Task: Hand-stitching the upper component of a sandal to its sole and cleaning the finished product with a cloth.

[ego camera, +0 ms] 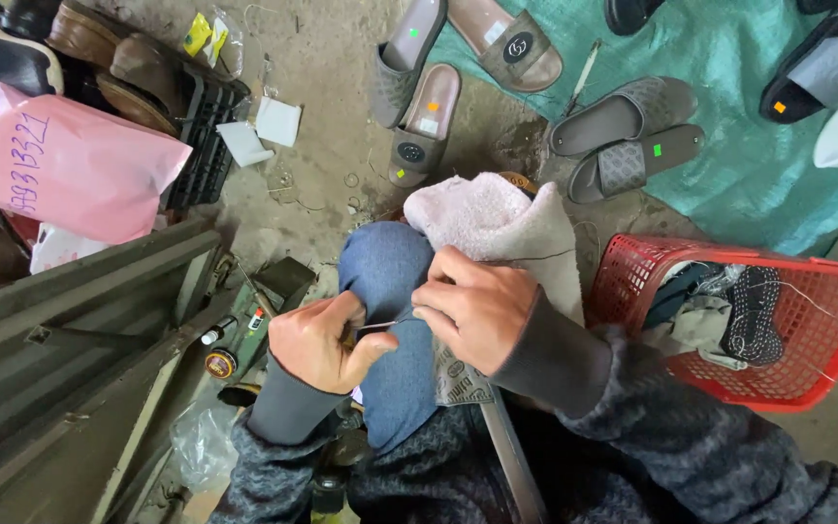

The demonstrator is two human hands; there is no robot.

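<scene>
Head view: looking straight down at my lap, knee up in blue jeans point(387, 281).
Left hand point(322, 342): fingers curled tight, thumb and forefinger pinching a thin needle point(377, 328) by its near end.
Right hand point(474, 306): fingers pressed together, flat on the fleecy shoe lining point(497, 225), holding it against my knee; fingertips meet the needle's far end.
Needle axis: nearly level across the picture, running from my left hand to my right, tilted a touch upward on the right.
Which hand is nearer: the left has it; the right is just touching at the tip.
Thread: a fine dark line point(545, 256) trails rightwards over the lining; where it ends I cannot tell.
Where the work lies: on my knee, between both hands, close to my body.
Surface: bare dirty concrete floor point(327, 68), no desk under the work.
Room, right: red plastic basket point(807, 330) of cloth scraps, just beside my right elbow.
Room, ahead: grey sandals point(623, 112) on a green tarp point(729, 194), well apart from me.
Room, left: pink bag point(70, 165) and a grey metal frame point(70, 320).
</scene>
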